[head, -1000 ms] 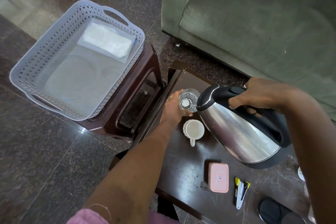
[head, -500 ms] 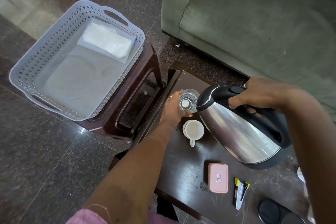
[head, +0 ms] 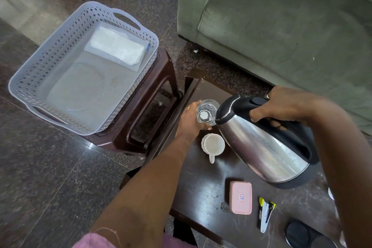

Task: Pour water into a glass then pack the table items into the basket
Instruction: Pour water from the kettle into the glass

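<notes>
Pouring stance holds: compared with a second ago almost nothing has shifted, the left hand [head: 189,122] stays wrapped around the drinking glass [head: 206,112], fingers curled on its side, and the right hand [head: 281,106] stays clenched on the black handle of the steel electric kettle [head: 267,147], which is tipped with its spout right at the glass rim. That stillness suggests the pour is either underway or about to start, so the first half of the task looks unfinished and the packing has not begun for these items. No stream of water can be made out, and how full the glass is cannot be told; its clear wall and bright base blur together. Just below the left hand sits a white cup [head: 213,144], handle pointing back toward the person, close to the kettle's belly. Nearer the person than either hand lie a pink lidded box [head: 241,197] and a yellow-and-white stapler-like tool [head: 265,215], and a black round object [head: 302,235] is cut off at the bottom edge, all on the dark wooden surface [head: 201,187]. Off to the far left of the left hand, the grey perforated basket [head: 50,62] rests on a brown plastic stool [head: 153,94], already holding a white plastic-wrapped packet [head: 115,48] and what seems a clear plate, barely visible. The right forearm hides the surface's right edge.
</notes>
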{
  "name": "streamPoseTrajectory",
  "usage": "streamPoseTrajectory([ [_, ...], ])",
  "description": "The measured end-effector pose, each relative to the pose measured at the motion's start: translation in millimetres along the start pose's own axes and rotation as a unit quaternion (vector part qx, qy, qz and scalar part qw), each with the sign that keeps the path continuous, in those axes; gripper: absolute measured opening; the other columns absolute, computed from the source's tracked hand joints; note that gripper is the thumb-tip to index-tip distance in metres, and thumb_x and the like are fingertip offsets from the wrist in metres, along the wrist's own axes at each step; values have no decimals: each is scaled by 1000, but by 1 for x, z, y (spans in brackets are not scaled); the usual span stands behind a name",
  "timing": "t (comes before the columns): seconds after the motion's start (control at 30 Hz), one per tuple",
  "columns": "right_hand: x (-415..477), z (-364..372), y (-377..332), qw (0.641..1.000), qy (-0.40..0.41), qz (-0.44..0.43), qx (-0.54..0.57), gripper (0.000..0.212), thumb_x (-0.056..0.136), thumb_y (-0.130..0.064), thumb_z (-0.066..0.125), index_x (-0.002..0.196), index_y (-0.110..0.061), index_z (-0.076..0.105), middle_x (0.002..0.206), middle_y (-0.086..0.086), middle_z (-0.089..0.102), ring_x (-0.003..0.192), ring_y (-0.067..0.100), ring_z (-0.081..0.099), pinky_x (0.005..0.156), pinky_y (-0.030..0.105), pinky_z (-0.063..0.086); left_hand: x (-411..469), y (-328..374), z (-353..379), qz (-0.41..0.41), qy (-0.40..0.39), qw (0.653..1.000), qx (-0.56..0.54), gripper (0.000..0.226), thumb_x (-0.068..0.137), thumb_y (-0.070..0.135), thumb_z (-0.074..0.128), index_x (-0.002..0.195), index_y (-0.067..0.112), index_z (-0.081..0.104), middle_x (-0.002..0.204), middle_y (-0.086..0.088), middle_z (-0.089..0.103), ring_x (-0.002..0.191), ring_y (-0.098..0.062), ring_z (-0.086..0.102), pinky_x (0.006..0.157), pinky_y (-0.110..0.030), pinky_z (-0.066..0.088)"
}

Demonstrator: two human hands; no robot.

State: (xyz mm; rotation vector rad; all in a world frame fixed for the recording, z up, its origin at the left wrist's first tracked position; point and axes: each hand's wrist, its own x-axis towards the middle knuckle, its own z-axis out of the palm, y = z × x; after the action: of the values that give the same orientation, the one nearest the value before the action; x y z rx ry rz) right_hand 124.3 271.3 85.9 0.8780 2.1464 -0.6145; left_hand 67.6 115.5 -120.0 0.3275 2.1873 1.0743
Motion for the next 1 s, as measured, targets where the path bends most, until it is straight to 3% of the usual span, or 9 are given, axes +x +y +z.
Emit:
streamPoseTrajectory([
  [0.3,1,2,3,1000,8,-1,7,41,61,-31,65,30,-11,47,30,4,48,27,16,39,42,21,34,2,-2,0,0,-4,1000,4,95,52,13,89,134,16,41,132,-5,54,125,-20,47,103,-30,37],
  [0.47,1,3,16,998,15,-2,63,38,59,-28,67,30,-12,47,32,5,49,27,17,42,42,20,38,1,-3,4,2,-4,1000,2,97,53,13,89,136,16,39,134,-5,53,126,-21,47,104,-32,38],
  [0.6,1,7,27,995,30,-6,91,33,56,-27,68,33,-11,50,34,7,51,31,18,43,39,20,41,-4,-7,8,7,-10,1000,-21,102,58,11,86,143,16,30,142,-5,46,131,-19,42,109,-29,32],
  [0.77,-4,15,40,989,30,-20,145,30,57,-17,67,33,-12,49,34,8,47,30,18,38,34,19,37,-6,-6,10,8,-34,999,16,111,62,12,84,148,19,15,145,-9,44,133,-24,41,111,-37,33],
  [0.9,-14,10,53,980,39,-27,193,27,58,-14,67,38,-9,49,37,11,45,33,19,38,37,21,37,-10,-8,6,18,-24,999,24,102,66,10,82,147,12,20,150,-9,37,137,-21,35,110,-22,22],
  [1.0,-22,1,63,972,51,-24,228,32,63,-8,66,36,-10,49,36,11,43,32,18,38,35,20,36,-13,-8,0,31,-9,999,31,93,70,9,79,145,9,25,151,-8,35,138,-20,33,111,-22,21],
])
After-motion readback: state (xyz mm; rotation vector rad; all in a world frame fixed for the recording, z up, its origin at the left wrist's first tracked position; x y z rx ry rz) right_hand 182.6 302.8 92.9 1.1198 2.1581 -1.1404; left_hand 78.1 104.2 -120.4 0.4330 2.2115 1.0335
